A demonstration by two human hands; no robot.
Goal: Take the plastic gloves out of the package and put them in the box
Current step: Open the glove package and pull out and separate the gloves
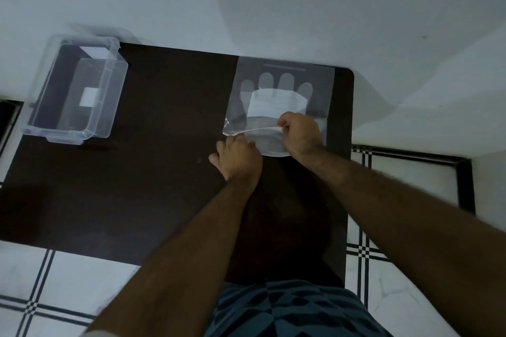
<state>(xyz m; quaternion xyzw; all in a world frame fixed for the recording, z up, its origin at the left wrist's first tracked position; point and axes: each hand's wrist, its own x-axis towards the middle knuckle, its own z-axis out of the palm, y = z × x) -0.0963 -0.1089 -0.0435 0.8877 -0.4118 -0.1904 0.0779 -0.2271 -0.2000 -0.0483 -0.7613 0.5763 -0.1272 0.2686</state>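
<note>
Dim, bluish and grainy throughout; soft shadow arcs across the wall [356, 8] toward 1 o'clock; wide-angle bending at edges.

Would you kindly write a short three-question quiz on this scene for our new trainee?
1. True or false: the clear box already holds gloves.
2. Which of the hands pinches the upper film at the package opening: A. left hand, B. right hand?
3. On which side of the dark table does the package lie, as the person sees it?

Key: 1. False; only white labels show on it. 2. B. 3. The right, with the box at the far left.
</note>
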